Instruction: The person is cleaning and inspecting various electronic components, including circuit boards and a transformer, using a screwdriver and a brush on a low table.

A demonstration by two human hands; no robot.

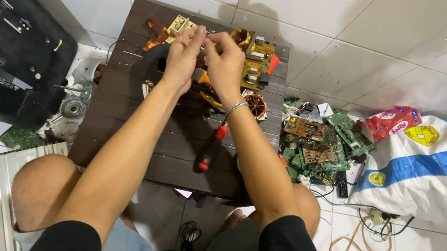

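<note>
Both hands, left hand [183,57] and right hand [224,61], fingers pinched together on small metal part [208,33] above dark wooden table [125,126]

The table's [110,142] near left planks lie open; a screwdriver [211,146] and circuit boards [256,61] crowd the rest.

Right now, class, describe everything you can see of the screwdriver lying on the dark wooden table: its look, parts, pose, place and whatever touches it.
The screwdriver has a black handle with red bands near its top and at its butt end; it looks like plastic or rubber. It lies flat on the table, nearly upright in the picture, butt towards the person. Its upper end runs under the right forearm, so the shaft and tip are hidden. Neither hand touches it; both are busy farther up the table.
</note>
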